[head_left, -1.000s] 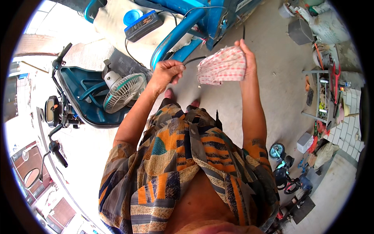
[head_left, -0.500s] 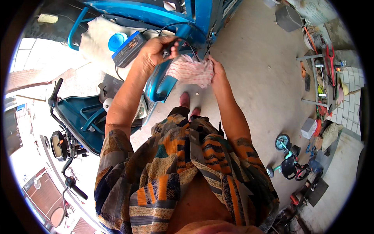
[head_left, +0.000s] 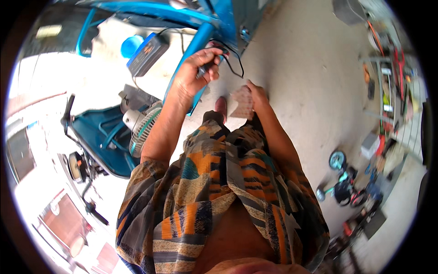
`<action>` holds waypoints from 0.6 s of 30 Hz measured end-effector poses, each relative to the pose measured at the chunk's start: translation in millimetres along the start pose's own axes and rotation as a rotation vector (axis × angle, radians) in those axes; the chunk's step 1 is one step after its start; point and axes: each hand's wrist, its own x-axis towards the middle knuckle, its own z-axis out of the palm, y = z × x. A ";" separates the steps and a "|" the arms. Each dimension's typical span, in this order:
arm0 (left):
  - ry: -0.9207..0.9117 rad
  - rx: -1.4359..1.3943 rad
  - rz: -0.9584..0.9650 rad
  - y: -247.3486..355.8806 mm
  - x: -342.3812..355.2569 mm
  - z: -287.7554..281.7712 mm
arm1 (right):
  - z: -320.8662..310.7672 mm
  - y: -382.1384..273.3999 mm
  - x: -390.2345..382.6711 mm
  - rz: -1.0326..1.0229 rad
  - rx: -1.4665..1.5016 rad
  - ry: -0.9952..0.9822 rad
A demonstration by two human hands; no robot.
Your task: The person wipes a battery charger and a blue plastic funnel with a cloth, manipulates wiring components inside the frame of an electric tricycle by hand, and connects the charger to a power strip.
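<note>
My left hand [head_left: 197, 68] is raised beside a blue metal frame [head_left: 214, 28], its fingers closed round a black cable plug [head_left: 202, 71]. A thin black cable [head_left: 242, 67] loops out past the fingers on the right. In my right hand [head_left: 258, 95] is a pink-and-white patterned cloth [head_left: 242, 102], gripped at one edge and hanging down, slightly blurred. Farther left, a black and blue charger box [head_left: 154, 55] rests on a pale surface next to a round blue lid [head_left: 132, 46].
To my left stands an electric scooter [head_left: 102, 132] with a fan [head_left: 147, 125] beside it. A child's tricycle [head_left: 343, 180] is on the concrete floor [head_left: 301, 100] at the right. Behind it, a metal rack [head_left: 383, 91] and piled items line the wall.
My right hand has lowered with the cloth, which now hangs away from the cable. My left hand has shifted slightly right and down with the plug. The whole view has shifted a little.
</note>
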 end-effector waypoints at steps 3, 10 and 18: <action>0.050 0.305 0.304 -10.5 -36.5 32.2 | -46.5 -5.4 8.6 -0.026 -0.021 -0.058; -0.174 1.069 0.365 -93.9 -45.7 61.8 | -4.8 -92.3 -63.2 0.079 -0.155 -0.520; 0.513 0.980 0.587 0.9 -97.1 13.4 | 55.6 -140.5 -129.3 -0.509 -0.817 -0.552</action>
